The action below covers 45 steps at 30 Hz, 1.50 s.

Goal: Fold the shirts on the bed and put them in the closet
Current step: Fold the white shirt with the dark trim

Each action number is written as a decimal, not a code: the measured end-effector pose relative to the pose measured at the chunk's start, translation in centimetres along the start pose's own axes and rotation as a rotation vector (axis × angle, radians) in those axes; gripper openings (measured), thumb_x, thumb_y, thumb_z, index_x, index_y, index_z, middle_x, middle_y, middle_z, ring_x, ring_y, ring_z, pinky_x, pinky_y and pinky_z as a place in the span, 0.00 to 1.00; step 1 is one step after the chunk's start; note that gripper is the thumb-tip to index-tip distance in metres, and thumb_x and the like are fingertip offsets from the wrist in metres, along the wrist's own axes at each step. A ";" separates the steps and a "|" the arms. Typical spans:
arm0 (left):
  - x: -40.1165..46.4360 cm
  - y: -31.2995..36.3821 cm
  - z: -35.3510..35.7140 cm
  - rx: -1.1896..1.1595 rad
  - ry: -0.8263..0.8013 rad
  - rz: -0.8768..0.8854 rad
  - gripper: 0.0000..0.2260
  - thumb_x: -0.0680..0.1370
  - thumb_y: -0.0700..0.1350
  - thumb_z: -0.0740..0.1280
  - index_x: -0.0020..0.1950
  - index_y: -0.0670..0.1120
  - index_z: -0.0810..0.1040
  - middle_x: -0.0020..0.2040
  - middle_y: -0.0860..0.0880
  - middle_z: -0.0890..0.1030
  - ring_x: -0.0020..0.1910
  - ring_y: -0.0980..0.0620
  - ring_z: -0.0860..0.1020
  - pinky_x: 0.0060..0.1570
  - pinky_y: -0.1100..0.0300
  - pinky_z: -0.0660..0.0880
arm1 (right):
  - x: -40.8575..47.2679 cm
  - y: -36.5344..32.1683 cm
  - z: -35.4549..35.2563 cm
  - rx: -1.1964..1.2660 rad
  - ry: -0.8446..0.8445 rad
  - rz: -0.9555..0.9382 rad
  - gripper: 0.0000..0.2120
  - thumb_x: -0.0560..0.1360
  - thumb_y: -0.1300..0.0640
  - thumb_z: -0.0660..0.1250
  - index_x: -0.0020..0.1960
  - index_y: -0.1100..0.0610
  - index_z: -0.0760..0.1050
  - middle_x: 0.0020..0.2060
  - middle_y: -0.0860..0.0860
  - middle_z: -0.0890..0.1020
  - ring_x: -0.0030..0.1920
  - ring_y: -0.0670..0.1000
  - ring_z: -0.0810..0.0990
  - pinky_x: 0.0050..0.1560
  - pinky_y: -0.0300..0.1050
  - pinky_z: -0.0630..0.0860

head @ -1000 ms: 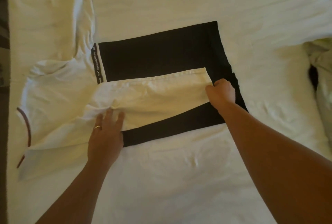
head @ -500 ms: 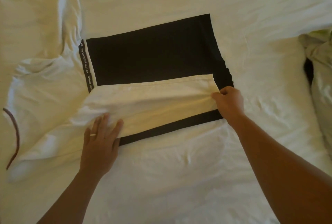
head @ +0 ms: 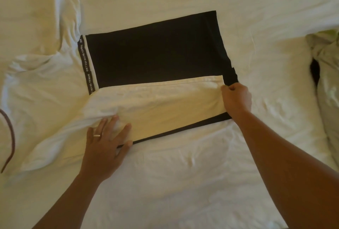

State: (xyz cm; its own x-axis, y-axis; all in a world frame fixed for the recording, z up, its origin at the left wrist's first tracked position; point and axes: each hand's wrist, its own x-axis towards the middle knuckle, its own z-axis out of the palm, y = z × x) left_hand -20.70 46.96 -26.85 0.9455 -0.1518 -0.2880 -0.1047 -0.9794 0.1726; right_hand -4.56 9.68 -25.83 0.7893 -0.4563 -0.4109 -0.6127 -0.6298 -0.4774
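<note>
White-and-black shirt (head: 157,59) flat mid-bed (head: 183,182), white flap folded over its near edge. Left hand (head: 104,148): fingers spread, pressing flap. Right hand (head: 236,98): fingers curled, pinching flap's right corner. Open sheet all round; crumpled garment (head: 326,74) far right.

Warm, yellowish indoor light falls evenly over the rumpled cream cotton bed sheet (head: 183,182); shadows in its creases are soft and faint; no glare shows. The flat black fabric panel of the shirt (head: 156,54) reads as featureless dark; detail looks slightly soft throughout, and the wide lens bends the edges.
</note>
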 end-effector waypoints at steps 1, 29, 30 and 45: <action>0.2 0.2 -0.1 -0.001 0.056 -0.004 0.26 0.83 0.61 0.53 0.73 0.49 0.76 0.77 0.41 0.69 0.73 0.33 0.67 0.68 0.33 0.64 | 0.3 -0.1 0.2 -0.001 0.002 -0.016 0.18 0.80 0.49 0.62 0.42 0.65 0.74 0.31 0.53 0.73 0.33 0.53 0.71 0.34 0.46 0.70; 2.4 -0.1 0.2 -0.245 0.256 -0.228 0.23 0.77 0.55 0.63 0.69 0.46 0.77 0.75 0.43 0.70 0.75 0.39 0.64 0.70 0.37 0.65 | -4.9 -2.7 6.7 -0.568 -0.079 -0.611 0.28 0.84 0.45 0.54 0.81 0.52 0.54 0.82 0.55 0.48 0.81 0.58 0.46 0.77 0.62 0.51; 2.2 -0.3 -0.2 -0.279 0.329 -0.299 0.20 0.76 0.51 0.65 0.65 0.46 0.80 0.71 0.43 0.73 0.71 0.39 0.66 0.67 0.38 0.67 | -5.7 -3.9 7.4 -0.529 -0.109 -0.672 0.26 0.84 0.48 0.56 0.80 0.53 0.58 0.81 0.55 0.53 0.80 0.58 0.51 0.76 0.62 0.54; -4.4 -11.9 -2.0 -0.277 0.143 -0.879 0.19 0.82 0.61 0.57 0.61 0.51 0.79 0.59 0.44 0.77 0.60 0.38 0.72 0.61 0.42 0.61 | -14.8 -23.3 21.1 -0.594 -0.586 -1.020 0.12 0.82 0.55 0.61 0.61 0.44 0.79 0.62 0.49 0.73 0.63 0.55 0.67 0.63 0.54 0.62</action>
State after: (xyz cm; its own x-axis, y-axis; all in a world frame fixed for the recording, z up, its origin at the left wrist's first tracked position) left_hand -23.00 59.59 -25.72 0.6815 0.6646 -0.3064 0.7262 -0.6657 0.1716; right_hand -2.83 44.35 -25.01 0.6566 0.6288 -0.4165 0.4735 -0.7735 -0.4212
